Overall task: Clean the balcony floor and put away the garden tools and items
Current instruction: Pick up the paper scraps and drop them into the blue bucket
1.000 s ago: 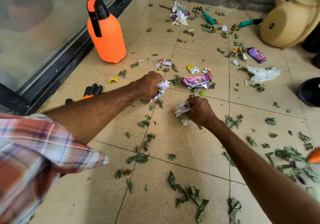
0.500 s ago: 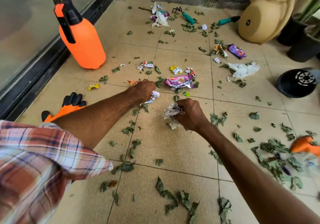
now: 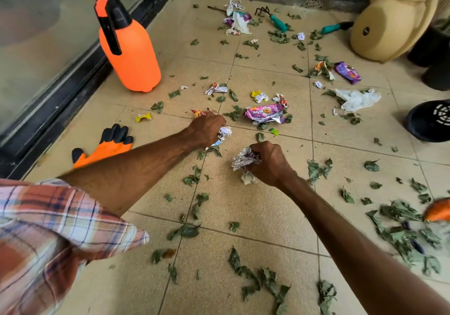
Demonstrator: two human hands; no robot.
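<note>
Both hands are out in front, low over the floor [image 3: 255,205], arms nearly straight. The left hand [image 3: 207,128] is a fist, knuckles up, fingers curled round crumpled scraps [image 3: 224,134] that poke out on its right side. The right hand [image 3: 270,163] is nearer the camera, also fisted, and grips a wad [image 3: 243,161] of white and purple paper that spills out to its left and hangs down to the tile. The two fists are near each other but apart. A plaid sleeve [image 3: 48,229] covers the left upper arm.

Just beyond the hands lies a pink wrapper [image 3: 264,115], with smaller wrappers and a yellow scrap [image 3: 143,117] around it. Leaves [image 3: 253,278] are strewn over the whole floor, thickest at the lower right, where a blurred orange thing [image 3: 438,211] cuts in at the edge. A glove [image 3: 104,146], orange with black fingertips, lies flat left of the left forearm, which hides part of it. A sprayer [image 3: 131,56] stands upright by the glass door [image 3: 36,34]. Far off, near the wall, lie a rake [image 3: 275,20] and a second teal-handled tool [image 3: 333,27], the latter just beside a tan watering can [image 3: 389,27]. A purple packet [image 3: 347,72] and a white tissue [image 3: 358,99] lie to the right, and a black pot [image 3: 431,122] lies tipped on its side at the right edge.
</note>
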